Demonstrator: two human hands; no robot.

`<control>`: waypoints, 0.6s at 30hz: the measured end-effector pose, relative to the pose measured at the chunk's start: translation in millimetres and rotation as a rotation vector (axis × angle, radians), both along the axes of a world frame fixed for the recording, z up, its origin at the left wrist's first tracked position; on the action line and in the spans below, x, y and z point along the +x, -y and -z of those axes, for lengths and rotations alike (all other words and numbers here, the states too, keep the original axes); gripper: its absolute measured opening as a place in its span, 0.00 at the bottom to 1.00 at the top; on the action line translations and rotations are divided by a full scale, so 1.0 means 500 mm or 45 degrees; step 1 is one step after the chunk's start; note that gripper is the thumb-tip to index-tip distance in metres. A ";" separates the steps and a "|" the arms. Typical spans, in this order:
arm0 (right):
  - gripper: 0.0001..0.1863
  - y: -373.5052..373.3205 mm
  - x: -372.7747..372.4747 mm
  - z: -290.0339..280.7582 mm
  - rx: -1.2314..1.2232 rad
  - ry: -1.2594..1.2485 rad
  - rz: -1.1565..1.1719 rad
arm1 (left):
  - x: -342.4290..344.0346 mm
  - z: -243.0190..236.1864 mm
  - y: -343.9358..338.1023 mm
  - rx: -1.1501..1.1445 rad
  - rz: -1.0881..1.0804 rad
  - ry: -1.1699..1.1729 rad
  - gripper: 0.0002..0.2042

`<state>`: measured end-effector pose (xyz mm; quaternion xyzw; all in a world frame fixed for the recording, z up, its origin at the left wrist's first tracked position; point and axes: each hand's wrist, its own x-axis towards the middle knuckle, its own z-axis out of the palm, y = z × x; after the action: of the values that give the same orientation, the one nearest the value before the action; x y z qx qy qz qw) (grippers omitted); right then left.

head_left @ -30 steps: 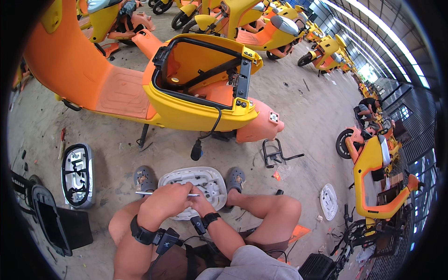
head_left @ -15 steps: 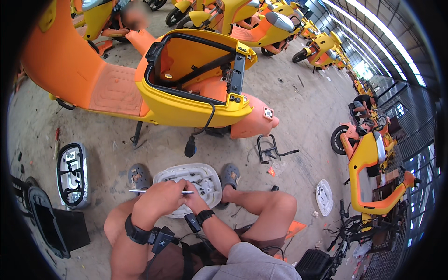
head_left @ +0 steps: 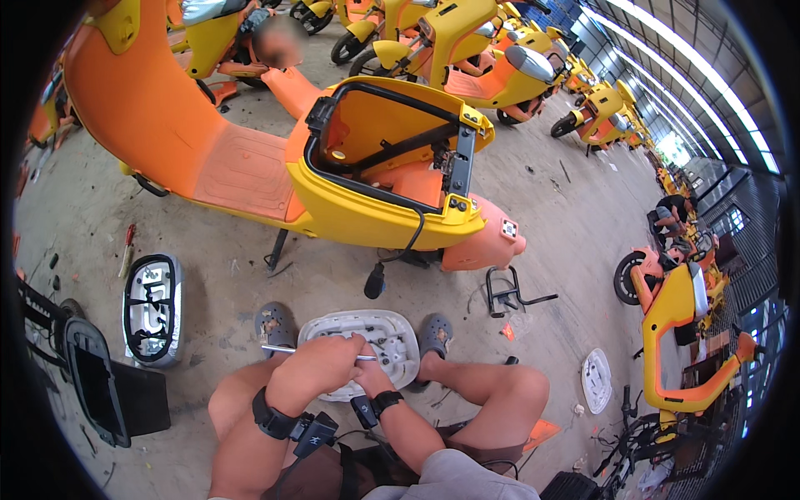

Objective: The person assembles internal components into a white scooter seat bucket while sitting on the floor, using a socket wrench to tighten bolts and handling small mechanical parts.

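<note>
My left hand (head_left: 327, 363) is closed round a slim silver metal bar (head_left: 277, 349), held level over a white moulded plastic panel (head_left: 398, 337) between my feet. My right hand (head_left: 367, 373) is tucked against the left at the bar's right end, fingers curled and largely hidden, so what they grip is unclear. The panel lies face up, with raised ribs and small dark fittings inside.
An open-bodied yellow-orange scooter (head_left: 217, 167) stands ahead. A black-rimmed shell (head_left: 154, 308) and black bin (head_left: 137, 392) lie left; a bent frame (head_left: 508, 296) and white cover (head_left: 597, 382) right. Co-workers (head_left: 673, 217) (head_left: 275, 42) are among parked scooters.
The view has shifted, so the scene sits further right in the picture. My hands stay together on the bar over the panel, with little visible movement.
</note>
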<state>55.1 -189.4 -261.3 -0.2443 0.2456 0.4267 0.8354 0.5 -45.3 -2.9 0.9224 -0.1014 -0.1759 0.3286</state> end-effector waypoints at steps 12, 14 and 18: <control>0.09 0.010 -0.019 0.014 -0.149 0.056 -0.027 | -0.008 -0.001 0.004 0.050 0.012 0.071 0.18; 0.06 0.025 -0.022 0.081 -0.125 0.167 -0.089 | -0.008 0.008 0.001 0.035 0.003 0.084 0.17; 0.08 0.003 -0.038 0.007 -0.138 0.133 -0.131 | -0.017 0.016 -0.013 0.056 -0.036 0.074 0.16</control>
<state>36.3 -190.7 -264.6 -0.3234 0.2117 0.4418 0.8096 -7.7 -38.6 -10.7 0.9354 -0.0938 -0.1466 0.3077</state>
